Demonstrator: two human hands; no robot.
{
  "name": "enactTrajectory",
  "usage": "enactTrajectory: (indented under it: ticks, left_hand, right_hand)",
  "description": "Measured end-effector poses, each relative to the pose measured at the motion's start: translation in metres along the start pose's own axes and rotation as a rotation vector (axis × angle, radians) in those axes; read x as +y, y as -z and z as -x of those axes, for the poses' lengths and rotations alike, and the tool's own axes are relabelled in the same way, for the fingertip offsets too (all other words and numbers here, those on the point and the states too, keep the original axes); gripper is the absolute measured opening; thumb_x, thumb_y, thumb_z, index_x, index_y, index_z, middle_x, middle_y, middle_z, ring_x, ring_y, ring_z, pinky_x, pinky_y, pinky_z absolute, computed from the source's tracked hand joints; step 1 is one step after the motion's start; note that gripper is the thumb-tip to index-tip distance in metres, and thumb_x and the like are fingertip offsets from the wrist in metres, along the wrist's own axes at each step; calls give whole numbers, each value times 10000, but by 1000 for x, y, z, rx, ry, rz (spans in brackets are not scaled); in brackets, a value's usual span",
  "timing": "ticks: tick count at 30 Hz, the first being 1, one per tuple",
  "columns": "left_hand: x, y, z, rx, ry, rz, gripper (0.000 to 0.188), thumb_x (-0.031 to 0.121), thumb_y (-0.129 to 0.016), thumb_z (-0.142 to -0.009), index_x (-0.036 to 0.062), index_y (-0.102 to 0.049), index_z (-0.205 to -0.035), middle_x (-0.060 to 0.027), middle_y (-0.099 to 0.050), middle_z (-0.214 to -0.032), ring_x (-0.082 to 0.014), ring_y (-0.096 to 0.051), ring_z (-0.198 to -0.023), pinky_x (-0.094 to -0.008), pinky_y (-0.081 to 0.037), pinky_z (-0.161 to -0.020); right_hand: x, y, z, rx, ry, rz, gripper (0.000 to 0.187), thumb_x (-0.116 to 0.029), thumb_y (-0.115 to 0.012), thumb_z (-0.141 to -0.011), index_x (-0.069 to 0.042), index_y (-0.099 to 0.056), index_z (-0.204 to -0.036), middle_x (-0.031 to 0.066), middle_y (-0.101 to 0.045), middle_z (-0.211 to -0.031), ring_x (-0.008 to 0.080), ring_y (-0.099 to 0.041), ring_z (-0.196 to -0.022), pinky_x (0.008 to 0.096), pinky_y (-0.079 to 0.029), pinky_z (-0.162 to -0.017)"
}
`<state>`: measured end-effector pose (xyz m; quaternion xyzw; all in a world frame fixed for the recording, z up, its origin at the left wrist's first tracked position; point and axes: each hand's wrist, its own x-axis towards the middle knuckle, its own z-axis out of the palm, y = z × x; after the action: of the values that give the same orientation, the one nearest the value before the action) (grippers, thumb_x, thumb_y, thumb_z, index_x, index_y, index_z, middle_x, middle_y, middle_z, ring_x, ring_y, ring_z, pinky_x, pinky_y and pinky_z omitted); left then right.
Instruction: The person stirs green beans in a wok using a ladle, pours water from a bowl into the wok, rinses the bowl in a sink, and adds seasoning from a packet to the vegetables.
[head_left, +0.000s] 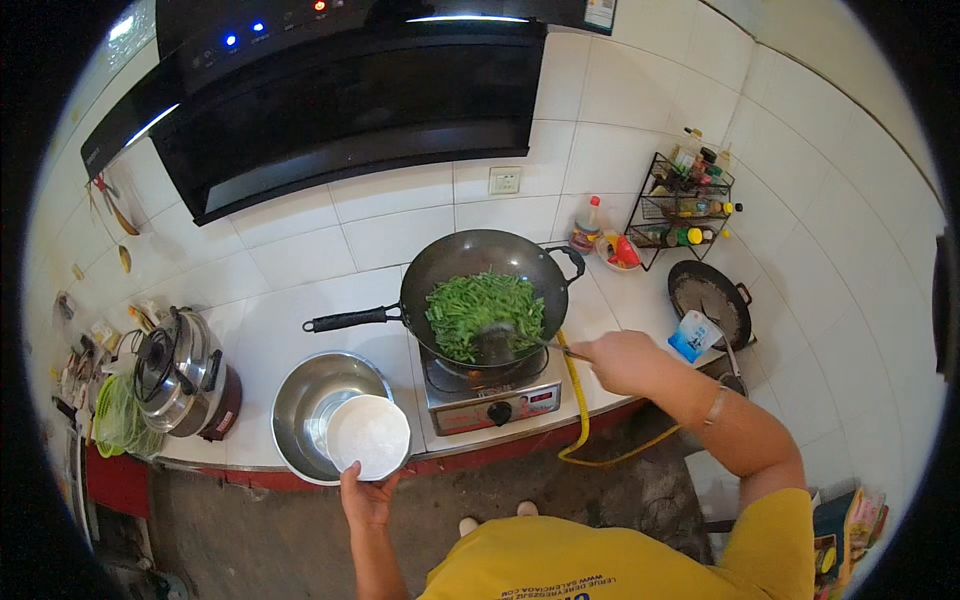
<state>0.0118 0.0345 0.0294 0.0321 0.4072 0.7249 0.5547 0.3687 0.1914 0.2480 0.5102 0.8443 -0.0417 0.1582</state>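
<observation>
Chopped green vegetables (pixel 478 310) lie heaped in a dark wok (pixel 420 270) on a single gas stove (pixel 490 408). My right hand (pixel 625 362) is closed around the handle of a metal spatula (pixel 530 338), whose blurred head dips into the greens. In my left hand (pixel 366 496), thumb at the rim, is a white bowl (pixel 368 436); a pale film or powder seems to coat its inside. The bowl is held over the near right side of a large steel basin (pixel 300 400) on the counter, hiding part of it.
A yellow gas hose (pixel 578 400) loops off the counter's front edge. The wok's long handle (pixel 350 320) points left. At right are a second pan (pixel 690 290), a blue-white packet (pixel 694 336) and a bottle rack (pixel 690 205). A cooker (pixel 180 380) stands left; a black range hood (pixel 350 100) hangs above.
</observation>
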Motion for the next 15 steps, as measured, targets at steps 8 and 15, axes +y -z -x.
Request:
enactTrajectory:
  ticks: [8, 15]
  left_hand:
    - [-6, 16, 3, -42, 43, 8, 628, 306, -559, -802, 40, -372, -1339, -172, -526, -1246, -338, -570, -1088, -437, -588, -741]
    - [-5, 17, 4, 22, -1, -4, 603, 301, -588, -775, 62, -413, -1300, -163, -569, -1166, -309, -630, -952, -406, -602, -646]
  right_hand:
    - [40, -24, -28, 323, -180, -198, 365, -128, -516, -847, -132, -558, -1210, 194, -640, -853, 380, -622, -798, 469, -503, -677]
    - [39, -94, -66, 197, -83, -823, 425, -82, -482, -880, -67, -492, -1304, 62, -611, -774, 166, -553, -588, 331, -480, -473]
